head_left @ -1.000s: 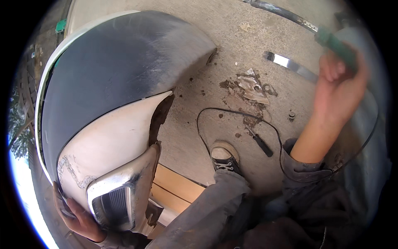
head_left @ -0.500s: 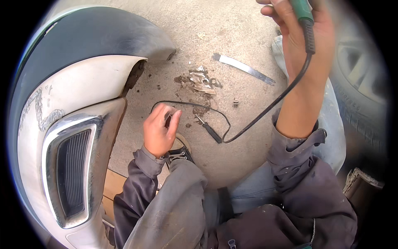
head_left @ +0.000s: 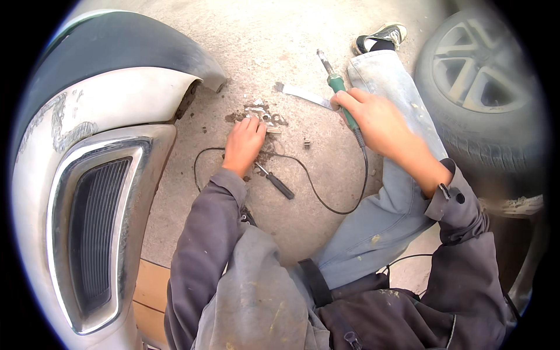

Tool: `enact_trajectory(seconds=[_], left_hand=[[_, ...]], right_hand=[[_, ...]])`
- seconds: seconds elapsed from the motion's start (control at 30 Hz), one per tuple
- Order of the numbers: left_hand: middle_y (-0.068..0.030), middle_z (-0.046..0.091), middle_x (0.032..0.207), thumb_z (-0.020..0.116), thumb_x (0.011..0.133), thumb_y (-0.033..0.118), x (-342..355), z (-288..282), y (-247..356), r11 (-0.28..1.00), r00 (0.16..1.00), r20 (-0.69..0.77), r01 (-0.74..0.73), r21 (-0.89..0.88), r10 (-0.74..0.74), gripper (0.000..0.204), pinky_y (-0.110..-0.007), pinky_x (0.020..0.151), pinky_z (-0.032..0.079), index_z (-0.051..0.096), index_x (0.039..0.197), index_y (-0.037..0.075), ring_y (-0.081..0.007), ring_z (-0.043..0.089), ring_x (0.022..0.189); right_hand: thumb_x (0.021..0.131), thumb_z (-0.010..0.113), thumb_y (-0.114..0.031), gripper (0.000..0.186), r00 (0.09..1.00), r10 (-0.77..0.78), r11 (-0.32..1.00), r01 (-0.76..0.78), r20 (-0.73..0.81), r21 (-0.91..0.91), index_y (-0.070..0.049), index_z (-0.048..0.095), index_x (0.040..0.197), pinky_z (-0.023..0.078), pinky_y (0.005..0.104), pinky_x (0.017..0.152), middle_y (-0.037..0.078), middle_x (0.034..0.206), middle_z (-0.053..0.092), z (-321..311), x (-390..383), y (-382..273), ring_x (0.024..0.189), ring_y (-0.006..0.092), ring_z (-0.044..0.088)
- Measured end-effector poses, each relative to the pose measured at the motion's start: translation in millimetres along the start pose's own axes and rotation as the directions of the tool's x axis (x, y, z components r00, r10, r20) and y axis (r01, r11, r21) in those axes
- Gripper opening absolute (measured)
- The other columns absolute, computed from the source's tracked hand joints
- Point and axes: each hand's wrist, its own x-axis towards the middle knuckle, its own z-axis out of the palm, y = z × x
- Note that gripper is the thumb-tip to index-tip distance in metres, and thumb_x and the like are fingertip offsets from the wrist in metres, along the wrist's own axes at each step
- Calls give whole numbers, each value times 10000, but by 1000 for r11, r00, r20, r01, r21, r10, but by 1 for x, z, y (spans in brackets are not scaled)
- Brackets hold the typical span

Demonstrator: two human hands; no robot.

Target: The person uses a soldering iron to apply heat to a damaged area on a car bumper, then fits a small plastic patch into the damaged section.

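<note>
My right hand [head_left: 370, 114] is wrapped round the green handle of a soldering iron [head_left: 337, 84]. The iron's metal tip points up and away from me, and its black cord hangs from the handle's near end. My left hand [head_left: 245, 143] reaches down to a small heap of metal scraps and dirt [head_left: 256, 109]. Its fingers are bent and pressed together at the heap's near edge; the fingertips and whatever lies between them are hidden. Just nearer than this hand, a black-handled screwdriver [head_left: 280, 185] lies on the ground. A flat metal strip [head_left: 306, 95] lies between the heap and the iron.
A scuffed white and dark bumper [head_left: 116, 99] with a chrome-framed grille fills the left side. At the right stands a car wheel [head_left: 484, 76]. The iron's cord [head_left: 309, 175] loops over the concrete. A small dark piece [head_left: 307, 142] lies right of the heap; cardboard [head_left: 153, 286] is at lower left.
My right hand has come down and nearer the middle with the soldering iron, now fully in view. My left hand has moved forward from above my shoe to the scrap heap.
</note>
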Motion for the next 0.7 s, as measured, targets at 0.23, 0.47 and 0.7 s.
enact_trajectory(seconds=[0.23,0.47,0.7], left_hand=[[-67,523,810,593,766,36,-11,-19,8,974,962,-243,73,-215,-125,81,-312,649,440,554,837,41,-205,541,762],[36,487,691,568,872,89,-60,-59,49,-76,618,323,392,-917,-717,73,-201,538,325,555,850,21,-42,403,584],[23,436,673,560,880,82,-94,-58,55,-496,516,504,167,-852,-693,54,-223,541,312,532,866,38,-69,364,584]], right_hand=[[784,526,-46,324,991,131,956,-131,-15,-264,-122,465,1094,505,374,661,108,948,522,71,-20,51,884,270,580],[816,501,-80,336,977,174,942,-128,126,-310,-95,450,1148,532,352,666,155,1003,518,136,2,47,939,273,575],[805,522,-76,238,968,177,949,-120,177,-293,-52,537,1042,515,374,678,154,958,535,122,-3,32,887,270,586]])
